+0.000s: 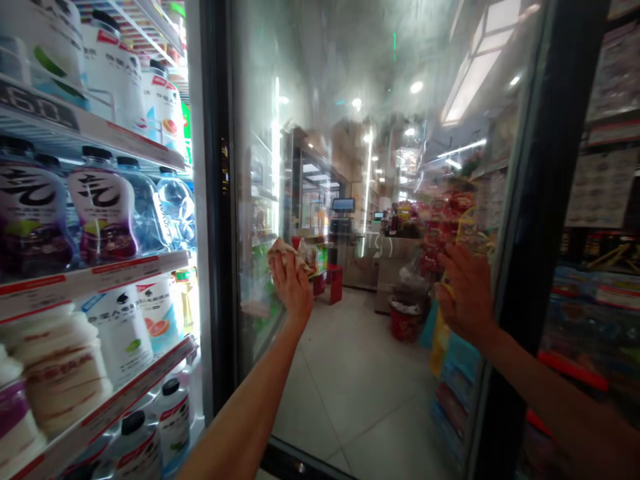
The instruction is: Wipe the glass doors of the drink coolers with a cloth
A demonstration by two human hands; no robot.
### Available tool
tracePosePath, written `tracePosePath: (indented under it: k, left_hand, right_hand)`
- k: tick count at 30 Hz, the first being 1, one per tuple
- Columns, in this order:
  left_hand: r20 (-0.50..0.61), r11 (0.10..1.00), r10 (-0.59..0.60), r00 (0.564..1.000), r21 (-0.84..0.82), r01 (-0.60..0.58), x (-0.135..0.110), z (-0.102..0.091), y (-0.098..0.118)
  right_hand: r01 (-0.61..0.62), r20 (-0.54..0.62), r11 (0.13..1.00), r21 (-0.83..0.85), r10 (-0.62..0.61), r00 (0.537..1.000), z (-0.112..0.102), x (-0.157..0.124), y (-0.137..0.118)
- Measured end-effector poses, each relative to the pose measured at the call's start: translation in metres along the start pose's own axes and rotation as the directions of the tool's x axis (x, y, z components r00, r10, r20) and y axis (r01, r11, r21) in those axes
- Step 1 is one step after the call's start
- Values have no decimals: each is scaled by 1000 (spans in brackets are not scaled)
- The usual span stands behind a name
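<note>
A glass cooler door (370, 373) in a black frame stands open before me, its upper pane misted and streaky. My left hand (293, 283) presses a crumpled, light patterned cloth (280, 252) against the left part of the pane, fingers bent over it. Over at the pane's right side, my right hand (465, 290) is open with fingers spread, its forearm crossing the black frame. Whether its palm touches the glass I cannot tell.
Shelves of bottled drinks (100, 203) fill the lit cooler on the left. Packed goods (595, 300) line the right edge. Through the pane show a tiled floor (350, 380), a red bucket (406, 320), a red stool (334, 283) and a counter screen (343, 205).
</note>
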State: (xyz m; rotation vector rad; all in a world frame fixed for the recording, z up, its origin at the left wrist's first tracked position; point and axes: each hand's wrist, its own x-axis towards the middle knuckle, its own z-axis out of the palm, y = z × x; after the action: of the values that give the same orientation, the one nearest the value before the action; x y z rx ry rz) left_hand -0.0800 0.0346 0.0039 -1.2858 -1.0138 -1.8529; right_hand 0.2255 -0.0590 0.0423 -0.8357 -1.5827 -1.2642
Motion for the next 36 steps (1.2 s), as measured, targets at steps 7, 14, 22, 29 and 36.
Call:
tracePosePath:
  k: [7, 14, 22, 29, 36]
  left_hand:
    - [217, 749, 662, 718, -231, -621, -27, 15, 104]
    - [110, 968, 240, 965, -105, -229, 29, 17, 59]
    - [209, 707, 704, 679, -289, -645, -19, 23, 148]
    - [185, 903, 419, 889, -184, -387, 27, 22, 97]
    - [69, 944, 325, 943, -79, -319, 18, 28, 115]
  right_hand:
    - [11, -21, 999, 52, -10, 1000, -1, 1, 0]
    - [-28, -14, 992, 124, 30, 999, -9, -6, 2]
    - [-64, -5, 990, 128, 65, 998, -10, -12, -4]
    - [-58, -33, 991, 120, 62, 998, -24, -19, 4]
    - [-52, 12, 991, 126, 51, 999, -19, -28, -2]
